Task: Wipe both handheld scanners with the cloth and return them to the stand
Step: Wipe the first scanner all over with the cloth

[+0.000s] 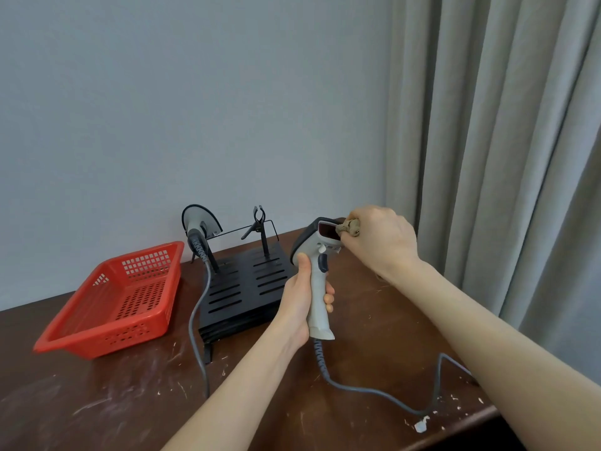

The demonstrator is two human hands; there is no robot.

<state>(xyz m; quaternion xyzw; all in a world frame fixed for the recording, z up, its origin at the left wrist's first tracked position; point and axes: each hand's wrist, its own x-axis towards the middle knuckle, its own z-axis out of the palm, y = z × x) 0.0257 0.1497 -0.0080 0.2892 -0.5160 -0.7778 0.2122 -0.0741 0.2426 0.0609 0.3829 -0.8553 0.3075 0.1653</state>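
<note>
Scuffed brown desk (97,411) below, your left hand (300,301) grips the raised scanner (317,278) by its rigid handle; your right hand (377,239) pinches the soft cloth (348,228) against its window. Light plastic; mind the trailing cable (374,390).

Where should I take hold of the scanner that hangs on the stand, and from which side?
Grip the scanner by its handle, just under the head, coming from the front. The handle slopes down toward you, and its cable trails forward over the stand, so that side is open.
</note>
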